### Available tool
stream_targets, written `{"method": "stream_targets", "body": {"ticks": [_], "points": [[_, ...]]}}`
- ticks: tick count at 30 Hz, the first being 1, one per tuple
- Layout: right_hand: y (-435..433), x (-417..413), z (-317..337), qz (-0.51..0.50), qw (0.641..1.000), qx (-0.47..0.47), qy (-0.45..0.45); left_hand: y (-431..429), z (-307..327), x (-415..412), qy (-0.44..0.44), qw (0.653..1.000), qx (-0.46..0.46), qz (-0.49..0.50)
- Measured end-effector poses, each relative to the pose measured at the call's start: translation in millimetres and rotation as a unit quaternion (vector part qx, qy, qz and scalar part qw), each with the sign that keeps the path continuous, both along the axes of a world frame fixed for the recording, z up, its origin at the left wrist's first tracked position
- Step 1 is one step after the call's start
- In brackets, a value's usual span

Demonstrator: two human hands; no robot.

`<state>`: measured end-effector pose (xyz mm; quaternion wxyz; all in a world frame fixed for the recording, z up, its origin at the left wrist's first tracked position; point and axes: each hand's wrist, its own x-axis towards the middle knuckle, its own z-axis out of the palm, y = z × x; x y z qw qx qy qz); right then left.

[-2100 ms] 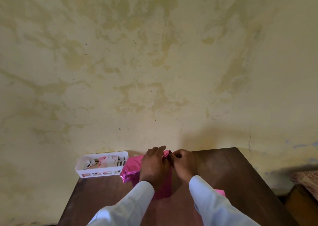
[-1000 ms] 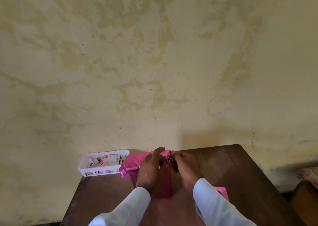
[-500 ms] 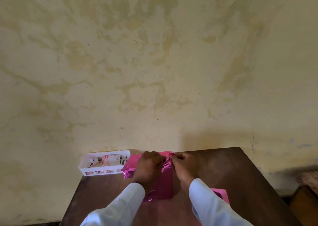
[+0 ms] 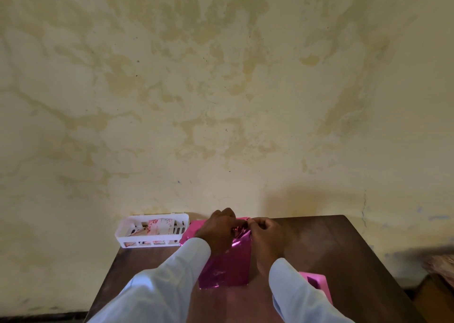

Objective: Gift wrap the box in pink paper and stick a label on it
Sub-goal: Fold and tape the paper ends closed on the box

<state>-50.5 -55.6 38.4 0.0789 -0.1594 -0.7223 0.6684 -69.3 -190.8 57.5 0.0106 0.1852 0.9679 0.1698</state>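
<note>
The box (image 4: 224, 271), already covered in shiny pink paper (image 4: 239, 235), sits on the bench (image 4: 331, 249) right in front of us. We've got both hands at its far top end: left hand (image 4: 218, 231) curled over the top pinching the crumpled paper, right hand (image 4: 266, 236) pinching the same bunch from the other side. A couple of seconds back our left fingers lay stretched flat across the top, now they're bunched in, and the white basket (image 4: 152, 231) at the back left hasn't budged.

Left grip (image 4: 219, 232), right grip (image 4: 266, 236), seemingly pinched
</note>
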Motion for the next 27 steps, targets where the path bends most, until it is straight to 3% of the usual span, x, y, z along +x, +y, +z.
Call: {"method": "stream_targets", "body": {"ticks": [6, 10, 14, 21, 27], "points": [[0, 1, 0, 0.008, 1.0, 0.006, 0.009, -1, -5, -5, -0.026, 0.998, 0.044, 0.02], [-2, 2, -1, 0.019, 0.999, 0.041, 0.016, -2, -4, -3, -0.051, 0.981, 0.164, 0.086], [4, 6, -6, 0.052, 0.998, -0.024, 0.001, -3, -4, 0, -0.024, 0.98, 0.176, 0.086], [14, 4, -5, 0.071, 0.997, -0.027, -0.015, -9, 2, 9, -0.006, 0.993, 0.118, 0.025], [9, 0, 1, 0.033, 0.999, 0.026, -0.021, -3, -5, 22, 0.135, 0.99, -0.039, -0.004]]}}
